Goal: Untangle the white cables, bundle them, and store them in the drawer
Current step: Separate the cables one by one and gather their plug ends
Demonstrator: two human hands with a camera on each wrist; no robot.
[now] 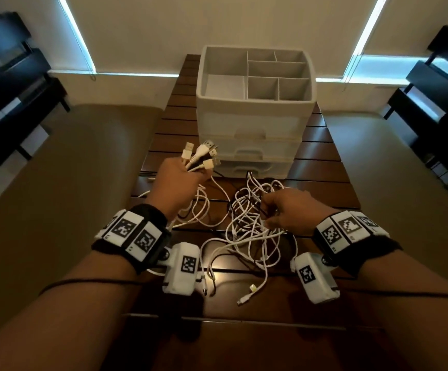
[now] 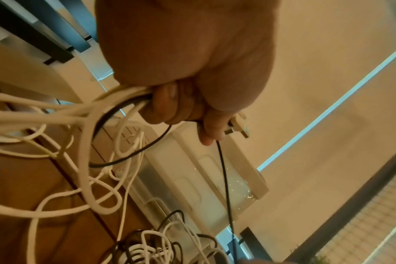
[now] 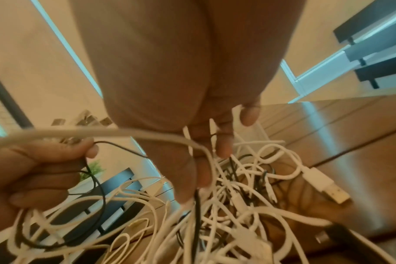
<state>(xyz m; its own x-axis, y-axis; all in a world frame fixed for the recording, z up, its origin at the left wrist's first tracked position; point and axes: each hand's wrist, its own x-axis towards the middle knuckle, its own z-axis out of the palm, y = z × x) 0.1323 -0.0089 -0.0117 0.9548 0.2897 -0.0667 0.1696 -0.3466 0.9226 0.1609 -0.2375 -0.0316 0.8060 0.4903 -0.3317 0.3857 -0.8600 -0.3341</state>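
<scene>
Several white cables (image 1: 247, 231) lie tangled with thin black cables on a slatted wooden table (image 1: 324, 188). My left hand (image 1: 190, 172) is raised above the table's left side and grips a bunch of cables just below their USB plugs (image 1: 204, 156), which fan out upward. In the left wrist view the left hand (image 2: 185, 110) is curled round white strands and one black cable (image 2: 224, 178). My right hand (image 1: 268, 212) reaches into the right side of the tangle, and its fingers (image 3: 222, 148) pinch white strands there. The white drawer unit (image 1: 255, 145) stands behind, all its drawers closed.
An open divided tray (image 1: 255, 73) tops the drawer unit. Loose plug ends (image 1: 252, 287) lie near the table's front edge, and one USB plug (image 3: 328, 189) rests to the right of the tangle. Black slatted furniture (image 1: 11, 84) stands at both sides of the room.
</scene>
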